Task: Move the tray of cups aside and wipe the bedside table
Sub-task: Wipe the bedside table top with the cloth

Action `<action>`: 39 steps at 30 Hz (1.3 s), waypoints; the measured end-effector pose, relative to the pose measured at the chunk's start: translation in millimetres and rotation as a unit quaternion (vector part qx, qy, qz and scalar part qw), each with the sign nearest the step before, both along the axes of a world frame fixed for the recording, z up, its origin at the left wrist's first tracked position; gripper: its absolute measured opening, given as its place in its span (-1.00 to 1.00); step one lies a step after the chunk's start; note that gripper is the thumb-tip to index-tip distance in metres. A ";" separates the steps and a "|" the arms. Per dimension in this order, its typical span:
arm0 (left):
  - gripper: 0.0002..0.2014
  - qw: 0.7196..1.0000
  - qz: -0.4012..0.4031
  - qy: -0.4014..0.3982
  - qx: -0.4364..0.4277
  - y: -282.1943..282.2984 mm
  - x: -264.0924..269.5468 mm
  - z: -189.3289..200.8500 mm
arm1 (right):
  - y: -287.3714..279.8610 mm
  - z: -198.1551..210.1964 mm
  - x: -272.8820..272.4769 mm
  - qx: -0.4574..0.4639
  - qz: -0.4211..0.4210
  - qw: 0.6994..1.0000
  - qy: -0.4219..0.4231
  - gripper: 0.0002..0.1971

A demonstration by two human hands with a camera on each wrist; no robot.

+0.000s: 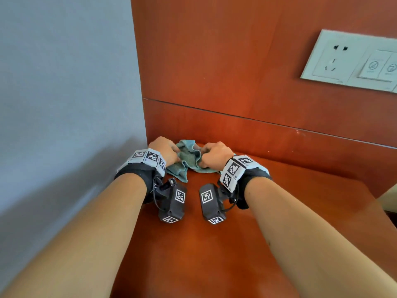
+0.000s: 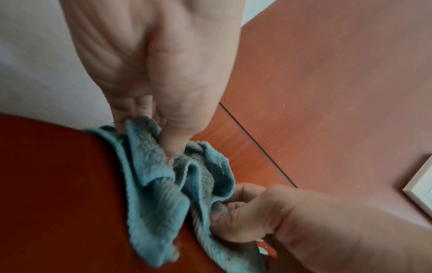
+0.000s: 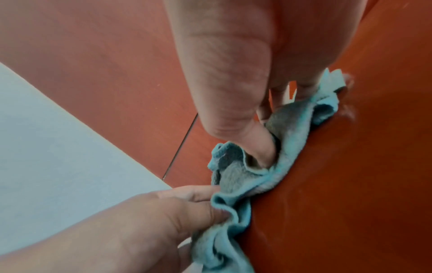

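Note:
A crumpled teal cloth (image 1: 189, 157) lies at the far left corner of the reddish-brown bedside table (image 1: 279, 222). My left hand (image 1: 165, 151) pinches the cloth's left side, and my right hand (image 1: 214, 157) pinches its right side. In the left wrist view the left hand (image 2: 151, 118) holds a fold of the cloth (image 2: 158, 184) between thumb and fingers, and the right hand (image 2: 245, 218) grips the other edge. The right wrist view shows the right hand (image 3: 266, 133) with its thumb pressed into the cloth (image 3: 236, 177), and the left hand (image 3: 187, 206) pinching the near fold. No tray or cups are in view.
A grey-blue wall (image 1: 64, 82) runs along the table's left side. A wooden panel (image 1: 214, 61) rises behind it and carries a white socket and switch plate (image 1: 352, 61). The table's right edge (image 1: 380, 203) drops off near a pale surface.

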State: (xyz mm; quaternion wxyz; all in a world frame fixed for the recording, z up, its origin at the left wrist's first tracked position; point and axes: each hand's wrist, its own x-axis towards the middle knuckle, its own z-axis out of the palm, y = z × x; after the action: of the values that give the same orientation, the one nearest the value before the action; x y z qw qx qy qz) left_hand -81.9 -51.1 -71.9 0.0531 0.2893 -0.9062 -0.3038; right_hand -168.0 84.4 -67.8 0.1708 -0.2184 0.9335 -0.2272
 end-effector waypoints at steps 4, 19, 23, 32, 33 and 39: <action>-0.69 0.999 -0.009 -0.030 -0.007 12.9 34.3 3.8 | 22.8 6.2 29.1 0.004 0.035 0.999 -0.033 -0.75; -0.69 0.983 -0.057 -0.123 -0.126 173.3 137.6 12.4 | 193.1 -0.1 143.7 -0.014 0.047 0.998 -0.028 -0.64; -0.65 0.982 -0.092 -0.118 -0.112 227.7 133.5 14.7 | 252.0 -1.0 146.5 -0.030 0.009 0.999 -0.033 -0.66; -0.65 0.965 -0.218 -0.094 -0.116 352.8 89.3 14.7 | 387.4 0.5 133.3 -0.041 -0.143 0.988 -0.033 -0.76; -0.66 0.963 -0.228 -0.090 -0.115 362.6 86.1 14.6 | 396.9 0.7 133.6 -0.039 -0.153 0.987 -0.031 -0.75; -0.64 0.960 -0.249 -0.071 -0.105 383.2 92.2 12.8 | 413.9 -0.1 144.3 -0.013 -0.182 0.983 -0.021 -0.74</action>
State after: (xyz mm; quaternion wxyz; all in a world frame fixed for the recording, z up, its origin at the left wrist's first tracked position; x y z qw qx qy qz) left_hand 10.3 332.1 -59.1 -0.0584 0.0682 -0.9777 -0.1898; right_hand -23.7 498.3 -67.9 0.1430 -0.0422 0.9508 -0.2715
